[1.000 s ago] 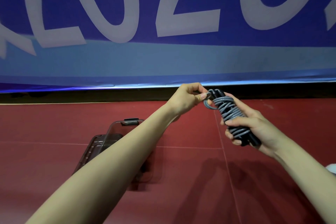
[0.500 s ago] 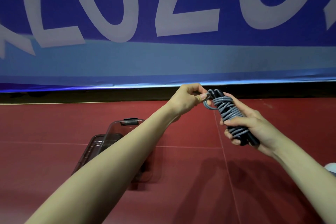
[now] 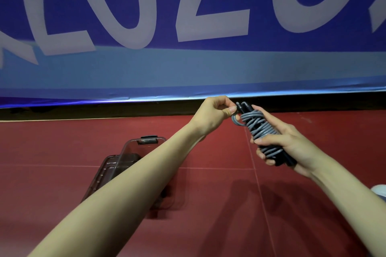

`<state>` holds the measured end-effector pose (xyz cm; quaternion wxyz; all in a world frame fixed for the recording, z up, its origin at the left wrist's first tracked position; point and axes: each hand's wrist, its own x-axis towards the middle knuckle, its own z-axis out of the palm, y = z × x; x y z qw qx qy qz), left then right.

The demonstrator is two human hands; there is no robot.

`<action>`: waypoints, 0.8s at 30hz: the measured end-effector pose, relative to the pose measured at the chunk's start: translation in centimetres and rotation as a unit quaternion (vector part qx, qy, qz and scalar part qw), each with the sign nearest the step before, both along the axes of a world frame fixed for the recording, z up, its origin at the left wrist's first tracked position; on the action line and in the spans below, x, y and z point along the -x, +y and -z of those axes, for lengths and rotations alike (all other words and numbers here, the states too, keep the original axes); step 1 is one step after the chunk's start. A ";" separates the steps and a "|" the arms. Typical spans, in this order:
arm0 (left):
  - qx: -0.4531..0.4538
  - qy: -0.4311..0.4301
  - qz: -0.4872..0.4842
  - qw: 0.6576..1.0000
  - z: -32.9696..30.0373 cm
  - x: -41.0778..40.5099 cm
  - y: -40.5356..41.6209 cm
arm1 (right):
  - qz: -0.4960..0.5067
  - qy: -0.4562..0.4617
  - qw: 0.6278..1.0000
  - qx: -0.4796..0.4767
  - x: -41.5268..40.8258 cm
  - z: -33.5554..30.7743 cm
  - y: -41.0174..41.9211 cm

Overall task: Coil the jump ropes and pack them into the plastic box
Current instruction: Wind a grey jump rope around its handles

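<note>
From the head camera, the right hand [image 3: 286, 148] wraps its fingers around the jump rope [image 3: 261, 131], whose grey cord is wound over the black handles, likely to keep the turns from slipping. The left hand [image 3: 213, 115] pinches the small loop of cord at the bundle's upper end, probably to tuck it and lock the coil. The plastic box [image 3: 129, 156] sits on the red floor [image 3: 62, 173] below the left forearm, apparently near enough for packing.

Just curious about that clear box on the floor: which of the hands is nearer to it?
Left. The left hand is just up and right of the plastic box; the right hand, gripping the jump rope, is farther right.
</note>
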<state>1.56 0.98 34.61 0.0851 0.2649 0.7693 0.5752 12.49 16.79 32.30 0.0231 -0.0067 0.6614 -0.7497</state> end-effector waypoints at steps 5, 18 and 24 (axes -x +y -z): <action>-0.050 -0.011 0.011 0.999 0.1 -0.1 0.2 | 0.002 0.004 1.000 0.012 0.0 -0.3 0.0; -0.078 -0.032 0.015 0.996 0.4 -0.5 0.3 | -0.021 -0.002 0.999 0.042 -0.2 -0.5 0.2; -0.117 -0.069 -0.005 0.991 0.3 -0.8 0.6 | -0.026 -0.003 0.999 0.042 -0.4 -0.7 0.1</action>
